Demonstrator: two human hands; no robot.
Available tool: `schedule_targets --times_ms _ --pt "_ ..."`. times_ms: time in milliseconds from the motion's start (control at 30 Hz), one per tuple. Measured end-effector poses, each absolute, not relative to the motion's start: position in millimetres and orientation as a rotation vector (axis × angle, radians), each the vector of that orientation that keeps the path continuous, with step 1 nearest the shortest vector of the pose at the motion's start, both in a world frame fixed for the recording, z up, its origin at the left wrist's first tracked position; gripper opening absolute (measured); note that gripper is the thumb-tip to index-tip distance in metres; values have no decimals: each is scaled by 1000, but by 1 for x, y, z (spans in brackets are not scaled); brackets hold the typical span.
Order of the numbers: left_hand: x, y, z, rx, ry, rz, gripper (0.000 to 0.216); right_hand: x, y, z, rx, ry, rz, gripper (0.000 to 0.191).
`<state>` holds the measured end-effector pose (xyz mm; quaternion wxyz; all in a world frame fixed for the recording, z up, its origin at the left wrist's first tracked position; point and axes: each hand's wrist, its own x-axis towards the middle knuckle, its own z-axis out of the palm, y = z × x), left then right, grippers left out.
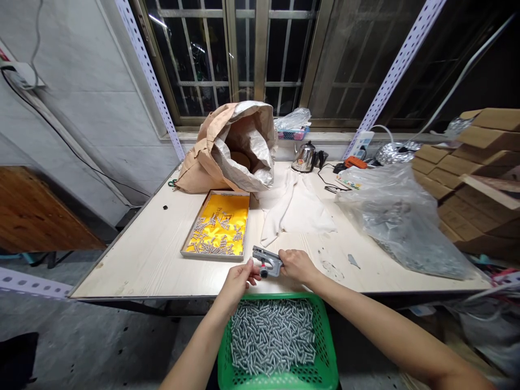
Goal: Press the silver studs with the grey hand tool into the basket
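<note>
My right hand [298, 265] is wrapped round a grey metal hand tool [273, 264] with a black round knob and a small red part. It is held above the front edge of the table. My left hand [242, 274] is at the tool's left end, thumb and fingers pinched together by the knob. What they hold, if anything, is too small to make out. Directly below both hands is a green plastic basket [331, 346] full of silver metal screws [272, 336]. Behind the left hand, a shallow tray [213, 258] lined with yellow plastic [227, 208] holds similar loose screws [213, 246].
A large open paper sack [199, 165] stands behind the tray. White cloth [304, 211] lies mid-table [134, 265]. A metal kettle [304, 158] is at the back. To the right are a clear plastic bag [390, 216] and stacked cardboard boxes [463, 200].
</note>
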<state>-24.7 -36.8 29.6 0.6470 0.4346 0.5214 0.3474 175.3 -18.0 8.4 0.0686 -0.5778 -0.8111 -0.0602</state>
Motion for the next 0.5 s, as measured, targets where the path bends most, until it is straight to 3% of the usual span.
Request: schedule_targets --times_ms 133,300,500 --pt "-21 -39 28 1032 1171 769 49 175 -18 20 -1733 -2333 -245 27" --pt "-20 -42 25 1137 1157 783 28 174 -23 24 -1526 -2195 -335 21" --pt "-29 -50 32 1368 1205 814 21 169 -41 26 -1455 -2149 -290 47"
